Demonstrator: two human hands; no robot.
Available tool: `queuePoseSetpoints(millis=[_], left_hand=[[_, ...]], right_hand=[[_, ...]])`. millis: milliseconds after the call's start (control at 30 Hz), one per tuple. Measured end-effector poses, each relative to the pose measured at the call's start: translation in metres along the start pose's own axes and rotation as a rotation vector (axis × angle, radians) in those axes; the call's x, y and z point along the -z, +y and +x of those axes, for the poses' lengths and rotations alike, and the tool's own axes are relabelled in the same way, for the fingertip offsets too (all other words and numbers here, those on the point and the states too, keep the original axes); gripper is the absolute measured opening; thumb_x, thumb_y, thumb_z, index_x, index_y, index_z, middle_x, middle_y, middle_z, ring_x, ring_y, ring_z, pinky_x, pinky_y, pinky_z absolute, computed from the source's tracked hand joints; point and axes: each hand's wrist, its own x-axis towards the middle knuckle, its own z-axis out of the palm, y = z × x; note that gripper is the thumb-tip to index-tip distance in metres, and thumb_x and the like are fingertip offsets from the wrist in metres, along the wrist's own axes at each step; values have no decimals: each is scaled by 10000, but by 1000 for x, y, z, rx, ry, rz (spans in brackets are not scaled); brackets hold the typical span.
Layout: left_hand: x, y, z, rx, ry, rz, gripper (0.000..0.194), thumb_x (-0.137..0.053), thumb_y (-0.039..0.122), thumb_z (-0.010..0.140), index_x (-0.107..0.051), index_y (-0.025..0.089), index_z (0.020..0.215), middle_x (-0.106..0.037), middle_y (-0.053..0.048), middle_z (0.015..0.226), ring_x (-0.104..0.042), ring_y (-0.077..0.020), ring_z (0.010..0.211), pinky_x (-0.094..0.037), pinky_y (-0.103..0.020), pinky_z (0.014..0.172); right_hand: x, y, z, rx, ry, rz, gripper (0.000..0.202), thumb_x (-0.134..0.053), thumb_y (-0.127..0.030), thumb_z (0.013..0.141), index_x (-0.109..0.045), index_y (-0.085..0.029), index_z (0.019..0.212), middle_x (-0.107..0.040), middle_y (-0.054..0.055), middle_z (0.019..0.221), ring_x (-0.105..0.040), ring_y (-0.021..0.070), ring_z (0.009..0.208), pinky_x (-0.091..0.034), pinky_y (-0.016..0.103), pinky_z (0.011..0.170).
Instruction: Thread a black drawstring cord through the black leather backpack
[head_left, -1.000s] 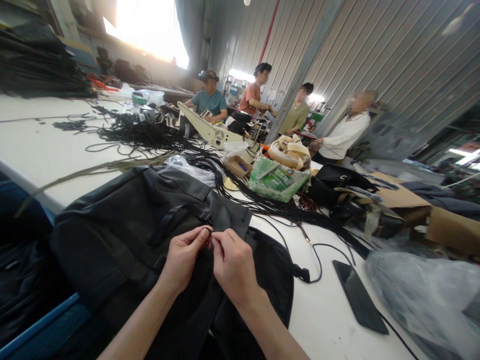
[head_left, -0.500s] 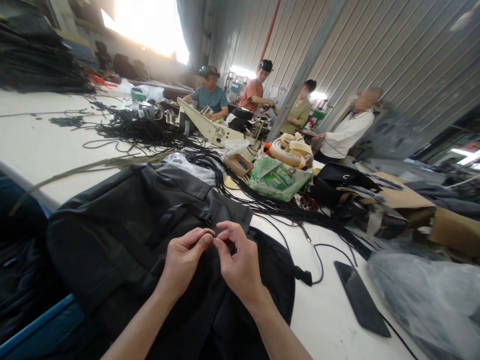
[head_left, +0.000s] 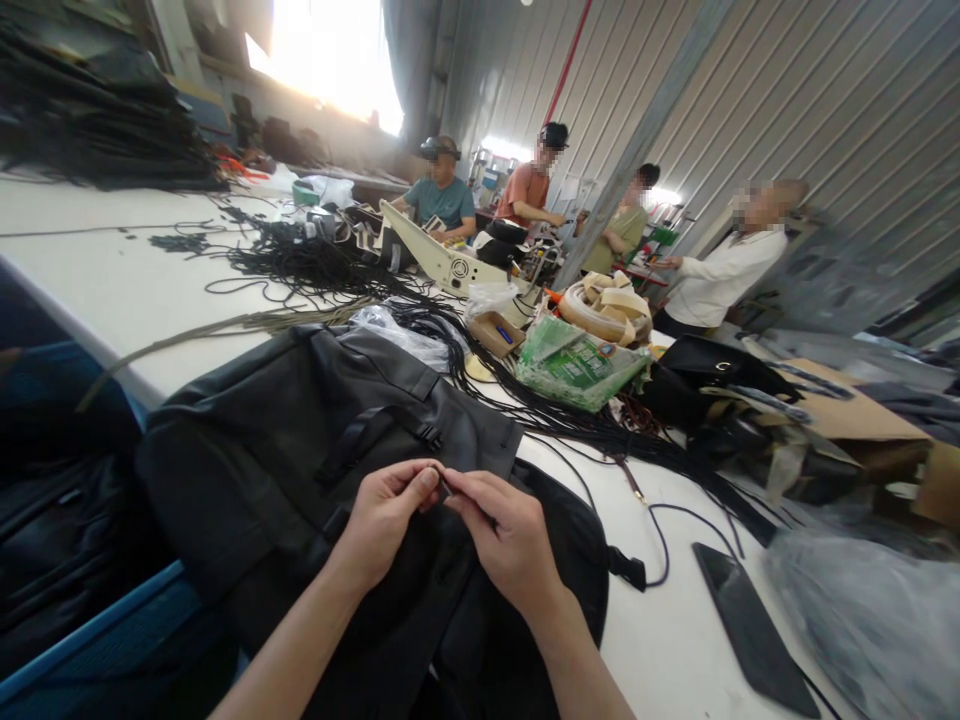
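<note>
A large black bag [head_left: 225, 470] lies on the white table, with a strap and a buckle [head_left: 429, 434] on its upper side. Over the bag's middle, my left hand [head_left: 386, 515] is closed in a pinch at a small dark piece too small to make out. Close against it, my right hand [head_left: 506, 530] pinches at the same spot, its thumb and forefinger together. The fingertips of both hands nearly meet. A black side-release clip [head_left: 626, 568] rests beside the bag's right edge.
Black cords [head_left: 300, 255] run across the table [head_left: 90, 290] behind the bag. A green bag with tape rolls [head_left: 577, 362], a phone [head_left: 750, 625] and clear plastic [head_left: 870, 600] are to the right. Blue crates [head_left: 112, 640] stand at left. Several people work beyond.
My right hand's fingers have closed in toward the left fingertips, where they were more spread before. The whole view has shifted slightly, so things appear farther right.
</note>
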Motion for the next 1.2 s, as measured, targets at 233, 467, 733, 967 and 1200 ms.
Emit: queuePoseSetpoints(millis=[233,467,733,967,1200], left_hand=[[0,1,0,57,-22,-58,419,-904,544,868,-874,142,984,-690,-42,735,-533,-143,673,-429,-271,647],[-1,4,1,68,-33,-56,432,-934,560,832,-879,146,945,-686,-37,712,-522,-140,657,-423,-274,638],[-2,6,-1,87,-61,-60,428,-961,549,802,-882,152,939,-704,-46,729,-539,-141,668,-430,-268,643],[1,5,-1,105,-103,-86,393,-940,527,838,-874,154,944,-714,-53,767,-540,-140,683,-431,-267,662],[0,7,-2,117,-150,-85,390,-936,534,840,-869,154,898,-732,-64,759,-571,-146,687,-438,-263,664]], right_hand=[[9,-2,0,78,-20,-133,302,-733,-175,1073,-826,-303,1330,-765,67,1091,-752,195,947,-668,300,803],[9,0,0,159,70,-211,297,-762,-114,1038,-863,-328,1217,-813,78,1207,-760,247,1103,-693,409,914],[5,1,-5,99,25,-26,343,-678,-112,1086,-856,-319,1293,-819,81,1301,-825,250,1125,-774,354,877],[1,-3,-2,134,48,-24,333,-677,-104,1086,-867,-310,1266,-822,82,1257,-838,244,1067,-775,353,894],[5,2,-3,95,54,32,333,-719,-68,1041,-887,-311,1195,-838,66,1200,-855,236,991,-781,333,850]])
